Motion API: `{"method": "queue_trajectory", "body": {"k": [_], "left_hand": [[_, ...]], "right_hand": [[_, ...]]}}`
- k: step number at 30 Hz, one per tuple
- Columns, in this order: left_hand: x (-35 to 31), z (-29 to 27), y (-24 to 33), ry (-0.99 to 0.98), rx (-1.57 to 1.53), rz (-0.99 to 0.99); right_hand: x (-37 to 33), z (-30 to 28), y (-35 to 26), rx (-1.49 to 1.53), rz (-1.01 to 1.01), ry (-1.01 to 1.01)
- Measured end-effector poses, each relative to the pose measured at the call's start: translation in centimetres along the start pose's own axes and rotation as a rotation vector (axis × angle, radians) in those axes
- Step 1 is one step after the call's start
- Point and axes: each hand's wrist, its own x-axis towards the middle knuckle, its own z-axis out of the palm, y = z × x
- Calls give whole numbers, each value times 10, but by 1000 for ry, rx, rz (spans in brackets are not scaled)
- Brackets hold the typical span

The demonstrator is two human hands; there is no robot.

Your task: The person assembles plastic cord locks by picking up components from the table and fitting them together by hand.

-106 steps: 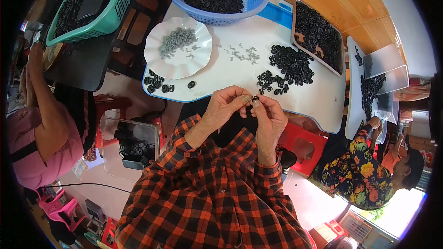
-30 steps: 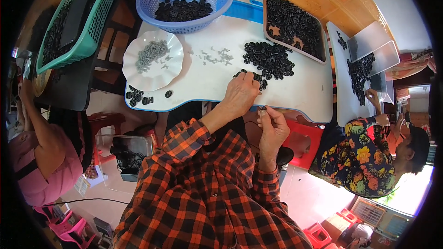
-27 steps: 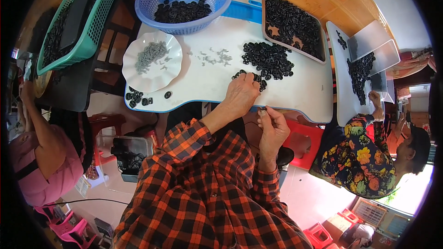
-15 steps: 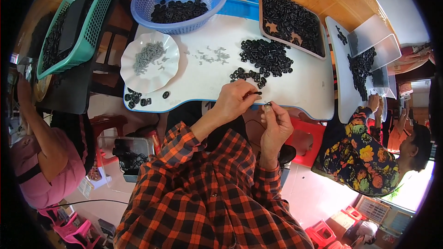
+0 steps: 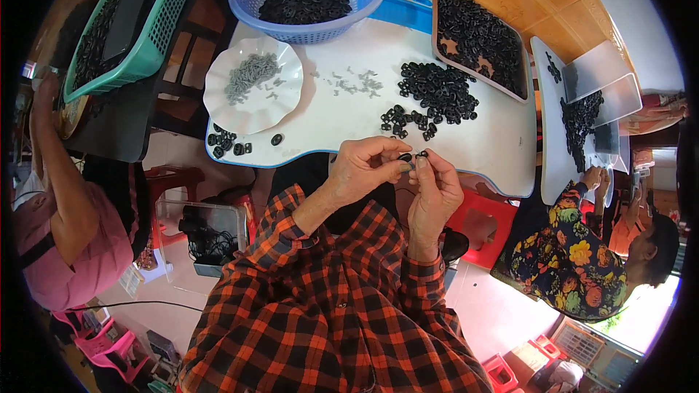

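In the centre of the frame the left hand (image 5: 369, 167) is pinching a small black piece (image 5: 405, 156) in a narrow thumb-and-finger grip, while the right hand (image 5: 433, 189) is gripping a second dark piece (image 5: 422, 153) at its fingertips just beside it. Above the hands, a loose black cluster (image 5: 408, 121) is lying between them and the larger black pile (image 5: 439, 93). Toward the upper right, a shallow tray (image 5: 477, 73) is holding more black pieces. Left of centre, a wavy-edged plate (image 5: 289, 98) is carrying grey pegs (image 5: 251, 76), and scattered pegs (image 5: 355, 82) are lying between plate and pile. A blue basket (image 5: 309, 34) is running off the upper edge, and a green basket (image 5: 145, 65) is sitting at the upper left.

Fingers are covering much of both held pieces, leaving it unclear whether they are touching. At the far left, the hands of a person in pink (image 5: 80, 247) are blurring into dark clutter.

Everything central is resting on a white table (image 5: 338, 124), its blue edge curving behind the hands. At the right, a person in a floral top (image 5: 575, 255) is working beside clear bins (image 5: 604, 76); lower down, pale floor tiles (image 5: 480, 320) are showing
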Motion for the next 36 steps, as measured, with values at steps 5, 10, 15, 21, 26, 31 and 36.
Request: {"method": "queue_trajectory", "body": {"k": [5,10,15,21,26,31,36], "left_hand": [[-3,-6,5,-40,-12,-4],[-7,-9,7,-48,-111,-42],[-7,-18,-1,-66,-316,-94],[-9,-27,-10,-138,-607,-140],[-11,-29,-14,-203,-857,-192],[-12,-29,-11,-136,-730,-136],[-16,-29,-9,-19,-355,-49]], "right_hand": [[0,2,3,-11,-45,-49],[-2,6,5,-29,-66,-70],[-5,11,2,-42,-42,-85],[-10,18,-3,-29,-20,-108],[-13,21,-5,-62,-15,-119],[-15,21,-5,-75,-4,-127],[-15,22,-2,-141,-60,-74]]}}
